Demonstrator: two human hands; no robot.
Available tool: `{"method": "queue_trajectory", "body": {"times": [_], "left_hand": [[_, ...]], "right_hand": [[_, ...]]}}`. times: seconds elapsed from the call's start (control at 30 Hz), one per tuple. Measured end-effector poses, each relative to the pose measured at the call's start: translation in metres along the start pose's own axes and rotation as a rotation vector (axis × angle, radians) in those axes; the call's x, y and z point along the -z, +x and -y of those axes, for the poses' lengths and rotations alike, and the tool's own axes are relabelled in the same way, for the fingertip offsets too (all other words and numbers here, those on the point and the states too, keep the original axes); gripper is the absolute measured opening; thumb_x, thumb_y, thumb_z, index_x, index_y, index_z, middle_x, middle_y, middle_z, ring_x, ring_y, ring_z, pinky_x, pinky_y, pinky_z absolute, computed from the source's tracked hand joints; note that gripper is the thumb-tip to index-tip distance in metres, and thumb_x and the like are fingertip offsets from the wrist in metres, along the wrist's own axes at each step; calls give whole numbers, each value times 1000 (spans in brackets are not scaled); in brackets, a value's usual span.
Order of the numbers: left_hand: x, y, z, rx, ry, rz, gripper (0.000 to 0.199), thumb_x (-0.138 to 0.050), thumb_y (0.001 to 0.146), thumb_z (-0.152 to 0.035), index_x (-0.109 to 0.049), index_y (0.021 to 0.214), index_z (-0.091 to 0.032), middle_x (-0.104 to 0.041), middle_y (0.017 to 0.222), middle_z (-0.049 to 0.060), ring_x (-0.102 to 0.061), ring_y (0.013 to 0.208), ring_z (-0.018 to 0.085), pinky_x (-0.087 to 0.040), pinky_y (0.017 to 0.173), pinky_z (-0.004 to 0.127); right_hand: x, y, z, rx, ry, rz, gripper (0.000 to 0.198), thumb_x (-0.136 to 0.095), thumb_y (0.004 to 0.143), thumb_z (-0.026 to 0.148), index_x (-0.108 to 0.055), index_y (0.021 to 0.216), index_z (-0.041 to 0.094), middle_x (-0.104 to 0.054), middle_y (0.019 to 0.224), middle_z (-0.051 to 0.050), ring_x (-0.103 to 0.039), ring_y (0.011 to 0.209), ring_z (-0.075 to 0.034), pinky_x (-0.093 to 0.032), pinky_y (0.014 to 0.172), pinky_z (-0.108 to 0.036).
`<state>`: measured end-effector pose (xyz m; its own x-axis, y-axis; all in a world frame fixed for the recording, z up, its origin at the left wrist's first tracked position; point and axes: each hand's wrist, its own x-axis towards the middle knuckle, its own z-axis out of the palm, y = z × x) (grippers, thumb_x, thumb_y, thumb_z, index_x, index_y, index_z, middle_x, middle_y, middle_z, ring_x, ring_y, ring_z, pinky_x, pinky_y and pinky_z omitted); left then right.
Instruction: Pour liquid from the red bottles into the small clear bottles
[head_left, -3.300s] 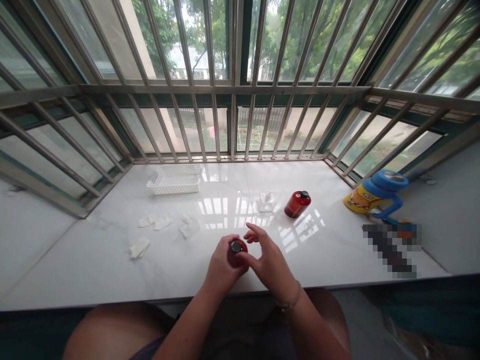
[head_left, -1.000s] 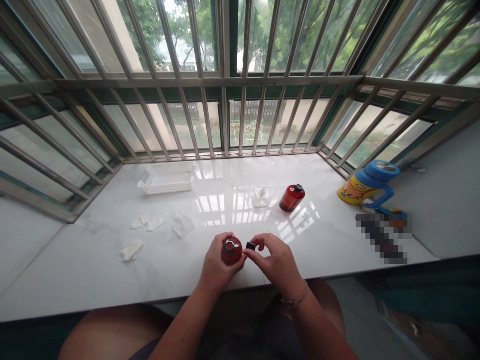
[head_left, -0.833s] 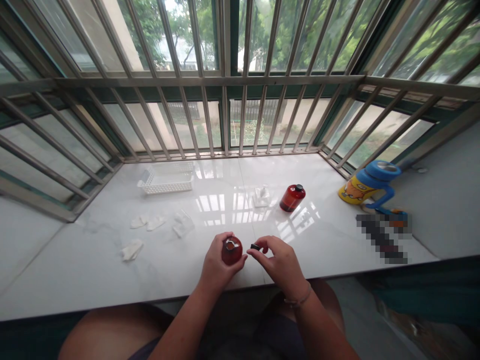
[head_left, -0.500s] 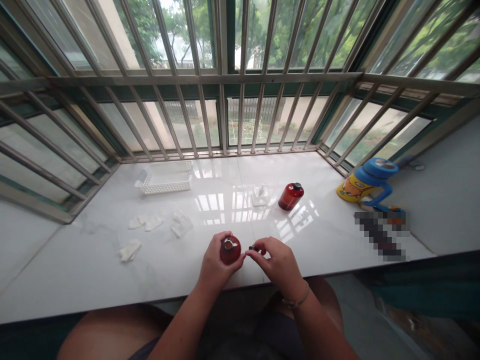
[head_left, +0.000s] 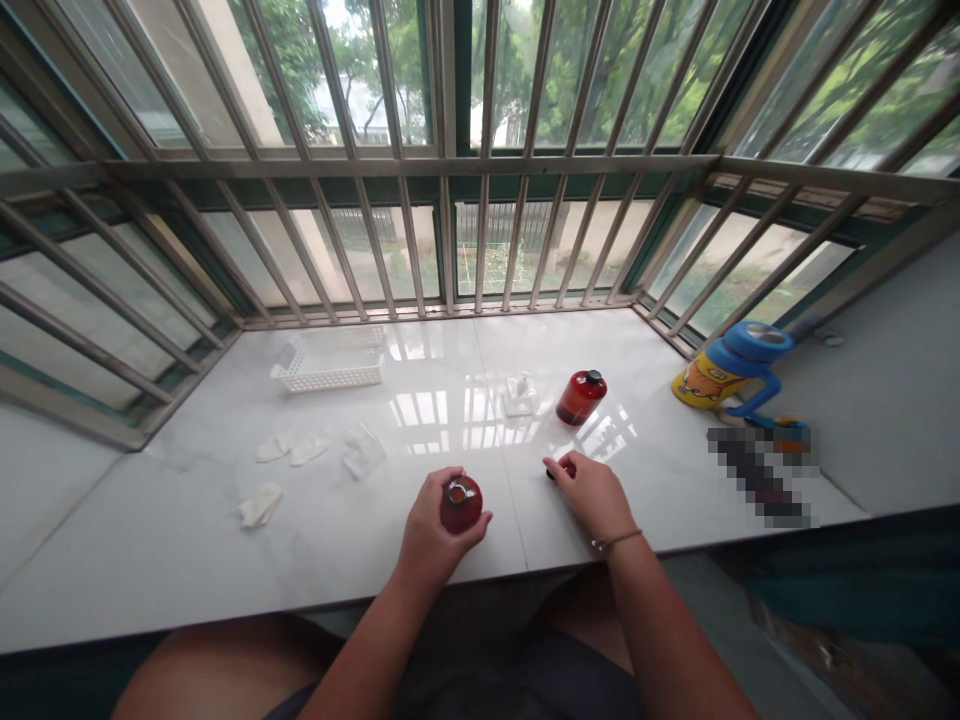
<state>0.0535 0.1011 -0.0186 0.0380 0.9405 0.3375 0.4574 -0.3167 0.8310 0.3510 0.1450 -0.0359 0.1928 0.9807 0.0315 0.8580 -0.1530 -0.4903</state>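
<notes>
My left hand (head_left: 435, 525) is wrapped round a reddish-brown bottle (head_left: 463, 508) near the table's front edge; its mouth is uncovered and faces up. To the right, my right hand (head_left: 592, 490) pinches a small black bottle cap (head_left: 551, 472) between thumb and fingers, low over the white tabletop. Whether the cap touches the surface I cannot tell. Farther back stands a second reddish-brown bottle (head_left: 581, 399) with a black cap on, apart from both hands. Left of it is a small clear square object (head_left: 519, 396), whose kind I cannot make out.
A white perforated basket (head_left: 330, 375) sits at the back left. In front of it lie crumpled white pieces (head_left: 260, 505) and a clear crumpled wrapper (head_left: 363, 450). At the right stands a blue and yellow drinking bottle (head_left: 724, 365). Metal window bars (head_left: 450, 240) bound the table's back.
My right hand has moved away from the open bottle, to the right and slightly back, carrying the black cap. My left hand stays round the bottle in the same place.
</notes>
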Motion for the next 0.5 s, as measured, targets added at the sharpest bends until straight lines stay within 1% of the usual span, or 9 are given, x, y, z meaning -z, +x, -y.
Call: {"method": "queue_trajectory", "body": {"times": [0.1, 0.2, 0.27, 0.37, 0.47, 0.5], "left_hand": [[0, -1, 0, 2, 1, -1, 60, -89, 80, -36, -61, 133, -27, -72, 129, 8, -73, 119, 29, -61, 106, 47], [0, -1, 1, 4, -1, 2, 60, -89, 80, -36, -61, 133, -28, -72, 129, 8, -73, 120, 30, -61, 106, 47], [0, 0, 1, 6, -3, 9, 61, -89, 81, -36, -60, 134, -28, -72, 130, 9, -73, 121, 30, -60, 107, 48], [3, 1, 3, 22, -4, 42, 71, -93, 77, -43, -59, 137, -28, -71, 134, 10, -72, 125, 32, -58, 110, 52], [13, 1, 6, 8, 7, 110, 94, -98, 68, -58, -55, 146, -28, -66, 144, 15, -67, 134, 39, -55, 114, 58], [17, 0, 7, -12, 11, 131, 100, -96, 68, -64, -52, 151, -28, -63, 149, 18, -63, 138, 41, -53, 116, 60]], "right_hand": [[9, 21, -16, -67, -31, -18, 39, -62, 100, 55, -74, 82, 22, -76, 77, -7, -68, 73, -24, -38, 65, -33], [19, 35, -27, -133, -43, -50, 40, -59, 102, 55, -78, 95, 21, -78, 83, -10, -69, 77, -25, -38, 66, -33], [24, 37, -31, -173, -43, -84, 43, -54, 104, 55, -79, 104, 20, -79, 87, -11, -70, 78, -26, -39, 66, -33], [29, 28, -31, -209, -32, -145, 47, -47, 106, 55, -78, 111, 20, -78, 86, -12, -69, 77, -26, -38, 65, -33], [25, 10, -23, -188, 0, -191, 42, -47, 107, 52, -76, 109, 21, -76, 82, -10, -68, 73, -25, -37, 64, -33], [22, 2, -18, -163, 18, -193, 40, -47, 107, 51, -75, 107, 22, -76, 81, -9, -68, 72, -25, -38, 64, -33]]}}
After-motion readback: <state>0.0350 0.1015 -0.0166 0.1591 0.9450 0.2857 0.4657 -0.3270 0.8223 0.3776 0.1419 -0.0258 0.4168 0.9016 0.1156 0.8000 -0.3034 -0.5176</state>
